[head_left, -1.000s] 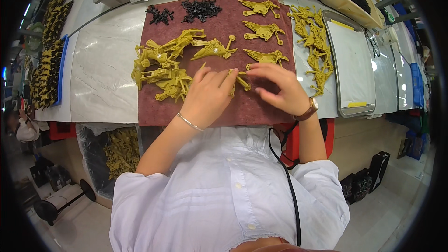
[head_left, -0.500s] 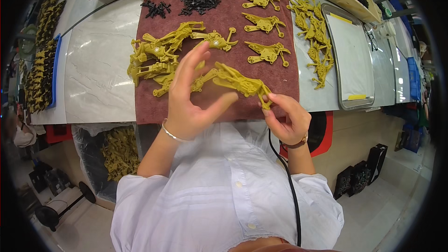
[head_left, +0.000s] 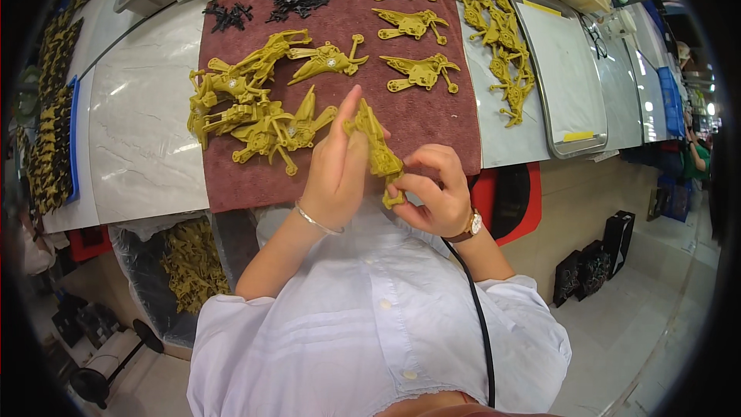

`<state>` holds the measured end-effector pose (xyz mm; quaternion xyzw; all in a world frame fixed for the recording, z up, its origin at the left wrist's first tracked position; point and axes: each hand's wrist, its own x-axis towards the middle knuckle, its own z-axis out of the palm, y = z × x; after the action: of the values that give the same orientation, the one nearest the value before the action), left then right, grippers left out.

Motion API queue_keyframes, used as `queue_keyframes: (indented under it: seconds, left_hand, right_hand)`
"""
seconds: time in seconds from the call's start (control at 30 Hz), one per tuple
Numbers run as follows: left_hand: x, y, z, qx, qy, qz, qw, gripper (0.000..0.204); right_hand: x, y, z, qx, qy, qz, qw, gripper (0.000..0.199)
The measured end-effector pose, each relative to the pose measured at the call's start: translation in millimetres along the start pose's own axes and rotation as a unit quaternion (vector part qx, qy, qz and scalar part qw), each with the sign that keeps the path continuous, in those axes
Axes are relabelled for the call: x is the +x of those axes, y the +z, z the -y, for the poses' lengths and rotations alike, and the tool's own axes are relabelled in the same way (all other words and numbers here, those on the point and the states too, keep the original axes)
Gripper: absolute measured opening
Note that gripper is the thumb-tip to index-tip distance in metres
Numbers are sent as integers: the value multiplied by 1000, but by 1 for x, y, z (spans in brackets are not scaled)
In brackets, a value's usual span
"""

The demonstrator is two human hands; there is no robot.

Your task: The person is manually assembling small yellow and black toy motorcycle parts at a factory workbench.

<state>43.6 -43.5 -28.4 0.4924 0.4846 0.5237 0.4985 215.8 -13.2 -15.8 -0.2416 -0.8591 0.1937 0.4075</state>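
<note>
Both hands' grip clamped on olive plastic part (head_left: 378, 147), L hand (head_left: 336, 170) & R hand (head_left: 432, 197); steel tray (head_left: 567, 69) holds prob. yellow strip (head_left: 577, 137).

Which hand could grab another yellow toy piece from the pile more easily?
Probably the left hand: the pile of olive pieces lies on its side. The right hand pinches the held piece's lower end.

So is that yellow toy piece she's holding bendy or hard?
Probably hard: the olive plastic piece keeps its shape between the left hand and right hand. Likely light, pinched by fingertips. Its thin prongs might snap.
</note>
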Motion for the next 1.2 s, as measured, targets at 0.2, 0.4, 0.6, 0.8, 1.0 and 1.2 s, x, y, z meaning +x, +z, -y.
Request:
queue_keyframes:
  seconds: [0.2,0.4,0.6,0.8,1.0,1.2]
  left_hand:
    - [13,10,18,93,64,-4,994,45]
    - [15,30,23,-30,-59,-9,998,46]
    - [18,37,25,-46,-67,-11,997,46]
    - [20,37,33,-67,-72,-26,995,46]
    - [17,32,31,-86,-44,2,995,47]
    - [27,29,14,-219,-79,-6,973,52]
  right_hand:
    - [-25,20,2,2,176,-53,983,31]
    - [-34,9,-19,51,217,-54,973,29]
    - [-36,6,-24,56,231,-66,969,26]
    - [-33,7,-24,66,271,-51,959,25]
    - [-45,7,-33,175,345,-111,915,27]
    - [-17,-26,-41,211,339,-258,880,39]
